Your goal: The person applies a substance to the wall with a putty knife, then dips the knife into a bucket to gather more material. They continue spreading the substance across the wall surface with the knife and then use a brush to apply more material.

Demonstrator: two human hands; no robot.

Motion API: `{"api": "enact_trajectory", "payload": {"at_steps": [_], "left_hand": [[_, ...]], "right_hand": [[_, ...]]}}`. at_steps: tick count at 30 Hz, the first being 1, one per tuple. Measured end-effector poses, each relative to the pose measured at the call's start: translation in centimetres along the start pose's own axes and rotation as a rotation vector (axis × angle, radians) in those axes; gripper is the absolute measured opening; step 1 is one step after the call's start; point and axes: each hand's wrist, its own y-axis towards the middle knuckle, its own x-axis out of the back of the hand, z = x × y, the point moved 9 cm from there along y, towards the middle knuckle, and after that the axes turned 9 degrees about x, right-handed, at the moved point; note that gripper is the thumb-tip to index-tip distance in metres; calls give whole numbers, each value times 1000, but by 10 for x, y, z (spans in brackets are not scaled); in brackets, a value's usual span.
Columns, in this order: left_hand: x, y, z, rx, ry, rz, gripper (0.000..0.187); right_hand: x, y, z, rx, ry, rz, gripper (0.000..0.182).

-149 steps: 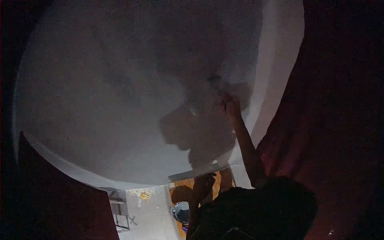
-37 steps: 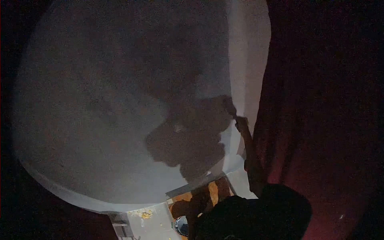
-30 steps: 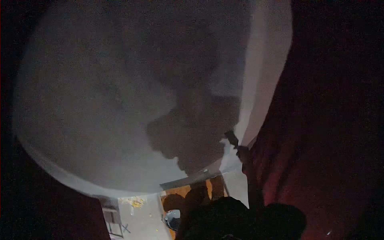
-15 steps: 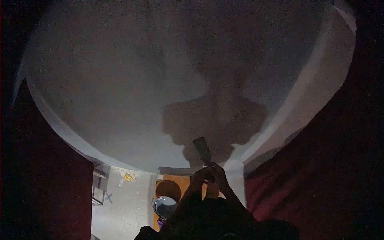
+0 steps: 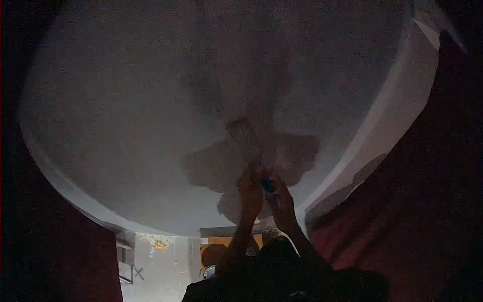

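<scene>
Both my hands are raised together before a broad pale wall (image 5: 126, 141). Between them is a paintbrush (image 5: 242, 135), its flat, wide head pointing up and left and a bit of blue showing at its handle. My right hand (image 5: 283, 204) is closed round the handle. Just left of it, my left hand (image 5: 250, 194) is closed by the lower end of the brush head, its fingertips dim against the wall. My shadow falls over the wall around the brush.
Below lies a pale tiled floor (image 5: 168, 267) with yellow crumbs (image 5: 160, 244) on it. A bucket (image 5: 209, 272) shows partly behind my left arm, by an orange-brown board (image 5: 226, 244). A small rack (image 5: 125, 261) stands left. Dark red surfaces (image 5: 347, 226) flank the wall.
Both hands and the brush have moved up and slightly left along the wall. The view has tilted up, so less of the floor and bucket shows, and the light is dimmer.
</scene>
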Motion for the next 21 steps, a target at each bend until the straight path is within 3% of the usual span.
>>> {"api": "enact_trajectory", "payload": {"at_steps": [1, 3, 5, 7, 9, 11, 13, 15, 17, 19, 21], "left_hand": [[3, 14, -25, -81, 147, -46, 30], [-7, 55, -35, -114, 124, 44, 31], [-15, 79, -85, -50, 88, 27, 33], [-32, 110, -129, -441, 177, 33, 35], [-50, 130, -159, -413, 212, 5, 36], [-56, 140, -171, -417, 297, -19, 36], [-67, 154, -158, -455, 440, -39, 37], [-62, 150, -97, -336, 420, -62, 38], [-47, 118, -43, -273, 441, -56, 40], [-26, 99, 51, 22, 498, 12, 41], [-7, 59, 109, 96, 670, 113, 40]], "right_hand": [[1, -1, -4, -22, 56, -35, 45], [8, -2, -10, -47, 170, -104, 42], [13, -2, -14, -50, 154, -72, 40], [12, -6, -19, -56, 184, -68, 37], [11, -13, -24, -47, 251, -92, 35], [0, -17, -40, -178, 422, -119, 32], [3, -17, -44, -203, 418, -127, 30], [12, -13, -33, -115, 242, -112, 29], [14, -21, -51, -160, 321, -112, 27], [20, -29, -63, -206, 301, -111, 25], [32, -38, -69, -255, 179, -108, 22]]}}
